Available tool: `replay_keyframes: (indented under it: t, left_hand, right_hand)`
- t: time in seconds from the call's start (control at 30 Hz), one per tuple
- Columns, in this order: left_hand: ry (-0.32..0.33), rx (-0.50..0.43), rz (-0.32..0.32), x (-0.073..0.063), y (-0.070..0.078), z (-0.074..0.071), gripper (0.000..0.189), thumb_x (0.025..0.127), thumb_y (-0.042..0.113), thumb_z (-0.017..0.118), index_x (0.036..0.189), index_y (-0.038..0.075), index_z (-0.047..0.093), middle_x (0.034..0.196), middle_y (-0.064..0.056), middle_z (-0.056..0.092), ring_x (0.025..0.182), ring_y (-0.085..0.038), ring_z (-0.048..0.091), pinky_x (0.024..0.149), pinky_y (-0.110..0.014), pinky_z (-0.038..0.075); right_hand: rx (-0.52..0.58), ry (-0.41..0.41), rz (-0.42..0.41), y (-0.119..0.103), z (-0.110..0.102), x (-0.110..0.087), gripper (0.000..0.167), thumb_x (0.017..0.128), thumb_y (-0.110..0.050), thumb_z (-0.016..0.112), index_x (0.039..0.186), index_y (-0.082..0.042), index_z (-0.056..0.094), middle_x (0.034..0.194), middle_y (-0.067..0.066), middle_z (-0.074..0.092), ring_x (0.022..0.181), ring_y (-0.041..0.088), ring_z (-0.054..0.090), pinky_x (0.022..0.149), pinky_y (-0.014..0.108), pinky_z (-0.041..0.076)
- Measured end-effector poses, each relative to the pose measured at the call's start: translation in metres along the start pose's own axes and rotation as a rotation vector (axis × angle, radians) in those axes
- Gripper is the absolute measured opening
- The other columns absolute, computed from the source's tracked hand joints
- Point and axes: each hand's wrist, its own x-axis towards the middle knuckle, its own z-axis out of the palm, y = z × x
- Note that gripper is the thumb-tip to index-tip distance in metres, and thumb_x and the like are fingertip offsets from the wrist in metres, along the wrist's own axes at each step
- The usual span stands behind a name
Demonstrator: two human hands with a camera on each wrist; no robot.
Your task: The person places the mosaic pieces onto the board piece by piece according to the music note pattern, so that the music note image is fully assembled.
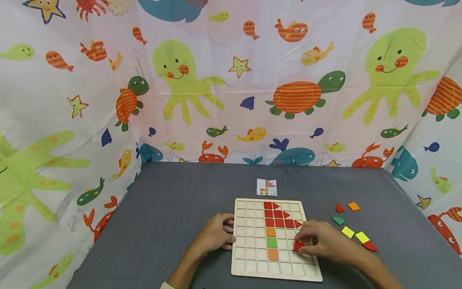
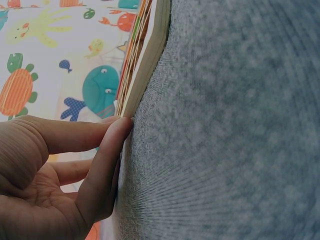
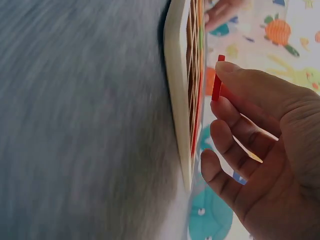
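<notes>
A wooden grid board (image 1: 249, 265) lies on the grey table, with red squares, red triangles (image 1: 297, 223), orange squares (image 1: 273, 254) and a green square (image 1: 272, 243) in its cells. My left hand (image 1: 214, 233) grips the board's left edge, and in the left wrist view the fingertips (image 2: 122, 127) meet at that edge. Over the board's right side, my right hand (image 1: 321, 241) pinches a red tile (image 1: 298, 245) between thumb and finger. The right wrist view shows this tile (image 3: 217, 82) edge-on, above the board; its outline is partly hidden.
A printed pattern card (image 1: 266, 187) lies behind the board. Right of the board are loose tiles: red curved ones (image 1: 369, 246), an orange one (image 1: 354, 206), a green one (image 1: 338, 221) and yellow ones (image 1: 362, 237). A sea-animal curtain (image 1: 223, 88) hangs behind the table.
</notes>
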Motion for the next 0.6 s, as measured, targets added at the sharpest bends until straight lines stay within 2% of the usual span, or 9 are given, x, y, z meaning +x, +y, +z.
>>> replay_keyframes:
  t: [0.23,0.43,0.6]
  left_hand:
    - [0.004,-0.001,0.004,0.000,0.000,0.000,0.067,0.079,-0.015,0.078,0.142,-0.008,0.057,0.124,-0.018,0.058,0.102,-0.026,0.065,0.059,-0.037,0.067]
    - [0.004,-0.008,0.008,0.000,0.000,0.000,0.067,0.079,-0.015,0.077,0.142,-0.008,0.058,0.123,-0.017,0.058,0.102,-0.026,0.065,0.059,-0.037,0.067]
    - [0.005,-0.007,0.009,0.000,0.001,-0.001,0.066,0.079,-0.015,0.077,0.142,-0.009,0.058,0.123,-0.017,0.058,0.102,-0.026,0.065,0.059,-0.037,0.067]
  right_hand:
    - [0.014,-0.061,-0.096,-0.018,0.014,0.017,0.014,0.093,-0.028,0.083,0.106,-0.023,0.081,0.101,-0.015,0.067,0.089,0.002,0.055,0.071,0.022,0.051]
    - [0.026,-0.136,-0.100,-0.030,0.023,0.028,0.018,0.094,-0.031,0.083,0.110,-0.025,0.081,0.103,-0.017,0.066,0.094,0.000,0.057,0.079,0.022,0.055]
    - [0.051,-0.160,-0.132,-0.035,0.028,0.031,0.017,0.094,-0.026,0.082,0.111,-0.023,0.081,0.103,-0.017,0.066,0.092,0.000,0.057,0.078,0.019,0.054]
